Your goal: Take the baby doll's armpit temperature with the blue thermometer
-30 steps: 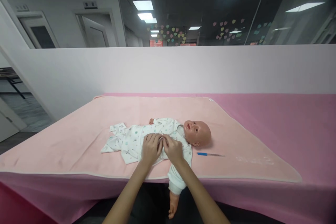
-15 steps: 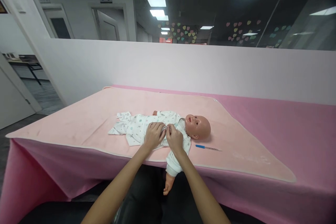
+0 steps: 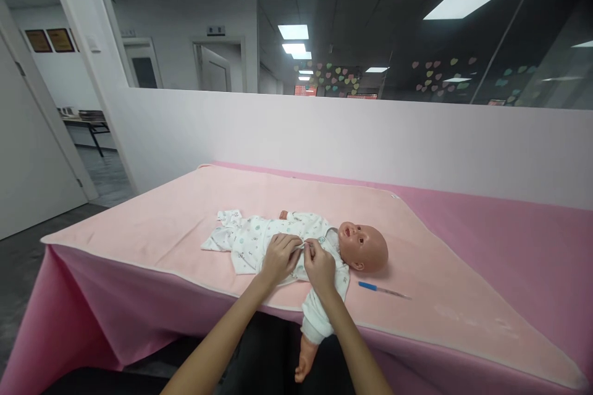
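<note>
A baby doll (image 3: 364,248) lies on its back, head to the right, dressed in a white printed baby shirt (image 3: 259,228). Over its chest, my left hand (image 3: 280,258) is closed, with the fingertips pinching the shirt's front. Close beside it, my right hand (image 3: 319,264) pinches a thin white bit of the same shirt, perhaps a tie; the fingers hide most of it. One doll arm (image 3: 306,358) hangs over the near table edge, below my right wrist. To the right of the shirt lies a slim stick with a blue end (image 3: 368,286), which looks like a thermometer.
A peach blanket (image 3: 176,203) is spread under the doll, over a pink tablecloth (image 3: 523,241) that drapes down the front. Behind the table stands a low white wall (image 3: 347,136) with glass above. At the left is a white door (image 3: 37,136).
The camera view has tilted up and shifted left, so everything sits lower and farther right. Both hands stay together at the doll's chest, fingers still pinched on the shirt.
</note>
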Demonstrator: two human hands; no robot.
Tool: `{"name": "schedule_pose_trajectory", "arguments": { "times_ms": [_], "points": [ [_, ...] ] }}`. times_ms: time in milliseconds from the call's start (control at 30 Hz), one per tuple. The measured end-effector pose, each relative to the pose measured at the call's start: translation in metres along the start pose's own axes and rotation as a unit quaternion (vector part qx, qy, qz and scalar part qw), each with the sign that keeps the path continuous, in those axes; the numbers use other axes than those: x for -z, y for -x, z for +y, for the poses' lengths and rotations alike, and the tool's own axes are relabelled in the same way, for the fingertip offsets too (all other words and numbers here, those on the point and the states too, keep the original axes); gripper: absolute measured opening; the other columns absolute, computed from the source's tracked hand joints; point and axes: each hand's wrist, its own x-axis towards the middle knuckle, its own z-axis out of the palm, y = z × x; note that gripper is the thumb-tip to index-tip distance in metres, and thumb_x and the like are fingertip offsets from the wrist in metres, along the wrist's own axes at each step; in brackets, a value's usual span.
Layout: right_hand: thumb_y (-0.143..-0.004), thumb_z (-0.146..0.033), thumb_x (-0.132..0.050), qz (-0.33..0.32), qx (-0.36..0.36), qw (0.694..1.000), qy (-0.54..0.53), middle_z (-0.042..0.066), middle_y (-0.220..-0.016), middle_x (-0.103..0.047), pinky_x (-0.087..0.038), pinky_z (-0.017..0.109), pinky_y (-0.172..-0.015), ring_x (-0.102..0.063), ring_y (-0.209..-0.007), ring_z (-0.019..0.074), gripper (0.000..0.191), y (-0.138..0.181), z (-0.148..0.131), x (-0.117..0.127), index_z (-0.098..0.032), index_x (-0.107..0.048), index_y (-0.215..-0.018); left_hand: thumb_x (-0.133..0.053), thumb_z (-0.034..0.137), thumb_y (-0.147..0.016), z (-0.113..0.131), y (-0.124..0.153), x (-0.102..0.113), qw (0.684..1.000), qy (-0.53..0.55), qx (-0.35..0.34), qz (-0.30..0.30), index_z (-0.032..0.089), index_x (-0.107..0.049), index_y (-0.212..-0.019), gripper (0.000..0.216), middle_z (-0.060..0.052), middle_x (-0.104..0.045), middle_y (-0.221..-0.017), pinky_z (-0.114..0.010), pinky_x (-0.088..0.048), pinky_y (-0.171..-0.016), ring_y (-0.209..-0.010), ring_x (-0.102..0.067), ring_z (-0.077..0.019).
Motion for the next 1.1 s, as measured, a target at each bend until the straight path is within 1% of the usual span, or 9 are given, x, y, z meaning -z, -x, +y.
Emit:
{"name": "schedule_pose_trajectory", "arguments": {
  "times_ms": [233, 400, 567, 700, 767, 867, 967, 1033, 1100],
  "points": [
    [-0.089, -0.038, -0.035, 0.001, -0.012, 0.998, -0.06, -0.001, -0.053, -0.058, -0.029, 0.021, -0.049, -0.051, -0.047, 0.0126, 0.033, -0.001, 0.004, -0.001, -0.018, -0.061, -0.086, -0.05, 0.02, -0.083, -0.008, 0.004, -0.005, 0.998, 0.046, 0.025, 0.029, 0.02, -0.061, -0.09, 0.013, -0.003, -0.061, -0.078, -0.031, -0.039, -0.069, -0.076, -0.052, -0.0145],
    [-0.089, -0.037, -0.035, 0.001, -0.015, 0.998, -0.069, 0.0, -0.056, -0.06, -0.031, 0.02, -0.051, -0.053, -0.049, 0.0124, 0.034, -0.002, 0.003, -0.001, -0.018, -0.062, -0.087, -0.05, 0.019, -0.084, -0.013, 0.005, -0.007, 0.991, 0.118, 0.038, 0.039, 0.024, -0.064, -0.094, 0.018, -0.002, -0.061, -0.076, -0.027, -0.043, -0.067, -0.073, -0.054, -0.0124],
    [-0.089, -0.036, -0.034, -0.006, -0.019, 0.997, -0.076, 0.001, -0.059, -0.062, -0.032, 0.02, -0.051, -0.054, -0.049, 0.0121, 0.034, -0.003, 0.0, 0.001, -0.018, -0.063, -0.087, -0.047, 0.021, -0.084, -0.011, 0.002, -0.003, 0.978, 0.19, 0.087, 0.022, 0.023, -0.064, -0.093, 0.019, -0.003, -0.062, -0.08, -0.027, -0.046, -0.067, -0.076, -0.056, -0.0132],
    [-0.09, -0.036, -0.033, -0.009, -0.021, 0.998, -0.065, 0.001, -0.06, -0.062, -0.031, 0.02, -0.05, -0.053, -0.049, 0.012, 0.035, -0.002, 0.0, 0.004, -0.018, -0.063, -0.088, -0.04, 0.021, -0.084, -0.008, 0.0, 0.004, 0.969, 0.217, 0.114, 0.042, 0.018, -0.059, -0.073, 0.023, -0.004, -0.059, -0.072, -0.029, -0.045, -0.065, -0.071, -0.055, -0.0146],
    [-0.09, -0.037, -0.032, -0.005, -0.03, 0.998, -0.061, 0.001, -0.058, -0.061, -0.031, 0.02, -0.05, -0.052, -0.048, 0.0118, 0.036, -0.001, 0.0, 0.005, -0.018, -0.063, -0.088, -0.036, 0.022, -0.085, -0.006, -0.001, 0.006, 0.968, 0.208, 0.125, 0.068, 0.017, -0.054, -0.066, 0.027, -0.004, -0.056, -0.068, -0.029, -0.043, -0.063, -0.068, -0.053, -0.0148],
    [-0.09, -0.038, -0.032, -0.005, -0.043, 0.998, -0.053, 0.0, -0.053, -0.057, -0.03, 0.021, -0.049, -0.05, -0.046, 0.0123, 0.037, -0.002, 0.001, 0.005, -0.018, -0.063, -0.09, -0.039, 0.022, -0.086, -0.002, -0.003, 0.006, 0.977, 0.147, 0.12, 0.095, 0.018, -0.057, -0.073, 0.022, -0.004, -0.058, -0.075, -0.03, -0.042, -0.069, -0.075, -0.053, -0.015],
    [-0.089, -0.039, -0.033, -0.008, -0.052, 0.998, -0.041, -0.002, -0.048, -0.051, -0.029, 0.021, -0.048, -0.048, -0.045, 0.0128, 0.037, -0.001, 0.002, 0.005, -0.017, -0.062, -0.095, -0.047, 0.022, -0.084, 0.001, -0.006, 0.003, 0.993, 0.066, 0.073, 0.072, 0.023, -0.062, -0.089, 0.016, -0.003, -0.06, -0.088, -0.031, -0.04, -0.077, -0.084, -0.053, -0.0152],
    [-0.089, -0.038, -0.033, -0.006, -0.054, 0.998, -0.037, -0.003, -0.047, -0.05, -0.028, 0.021, -0.048, -0.047, -0.045, 0.0128, 0.036, 0.0, 0.002, 0.005, -0.017, -0.062, -0.098, -0.051, 0.023, -0.083, 0.001, -0.006, 0.0, 0.997, 0.03, 0.047, 0.053, 0.027, -0.064, -0.092, 0.016, -0.002, -0.061, -0.092, -0.032, -0.038, -0.078, -0.085, -0.053, -0.0151],
    [-0.088, -0.037, -0.033, -0.005, -0.051, 0.998, -0.034, -0.003, -0.048, -0.05, -0.029, 0.021, -0.049, -0.047, -0.046, 0.0126, 0.036, 0.001, 0.003, 0.005, -0.017, -0.062, -0.098, -0.052, 0.023, -0.083, 0.001, -0.006, -0.002, 0.998, 0.008, 0.041, 0.046, 0.027, -0.064, -0.092, 0.016, -0.002, -0.061, -0.094, -0.032, -0.038, -0.078, -0.086, -0.053, -0.0155]
  ]
}}
